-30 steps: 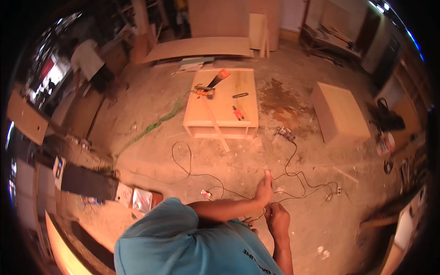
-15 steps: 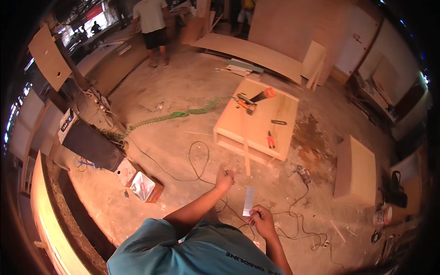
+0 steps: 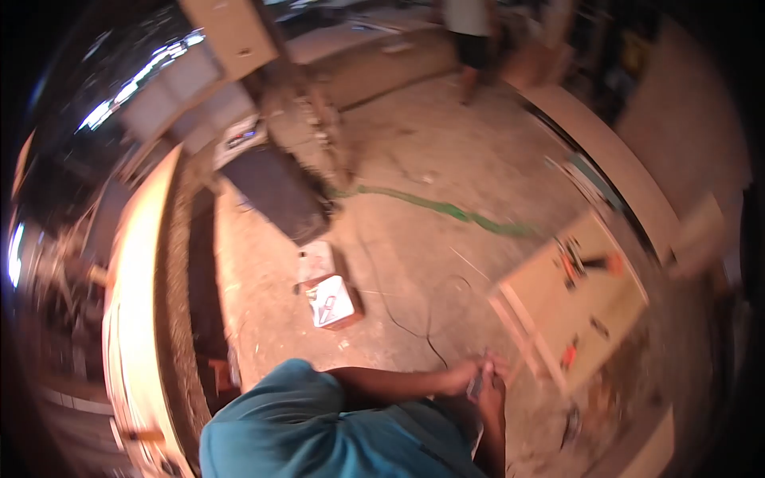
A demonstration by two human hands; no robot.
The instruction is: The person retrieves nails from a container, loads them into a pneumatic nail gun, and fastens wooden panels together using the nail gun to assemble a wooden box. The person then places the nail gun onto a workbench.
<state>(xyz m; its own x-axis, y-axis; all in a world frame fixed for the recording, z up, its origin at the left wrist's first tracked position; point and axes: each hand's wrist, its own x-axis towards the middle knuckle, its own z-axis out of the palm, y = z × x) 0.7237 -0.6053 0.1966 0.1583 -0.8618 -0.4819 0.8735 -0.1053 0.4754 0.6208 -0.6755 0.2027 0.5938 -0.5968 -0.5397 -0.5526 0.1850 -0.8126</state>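
Observation:
My hands have come together in front of my body, in the lower middle of the head view, and both are blurred by motion. My right hand [image 3: 493, 390] is closed around a flat, silvery-grey strip [image 3: 476, 387], and only part of the strip shows. Against it rests my left hand [image 3: 460, 377], whose fingers are too smeared to make out. Just beyond them stands a low wooden cabinet [image 3: 550, 307]. On its top lie an orange-and-black power tool [image 3: 569, 263], an orange-handled saw [image 3: 610, 263], red-handled pliers [image 3: 569, 354] and a small dark tool [image 3: 599, 327].
A square tin can [image 3: 331, 303] and a dark box-shaped unit [image 3: 275, 191] stand to the left. A green hose [image 3: 446, 209] and a thin cable [image 3: 394, 319] cross the floor. A long wooden panel [image 3: 139, 303] borders the left side. Another person [image 3: 470, 40] stands far back.
My view has turned left, so the cabinet appears farther right. My hands, apart before, have met; the strip that stuck out of my right hand is now mostly covered.

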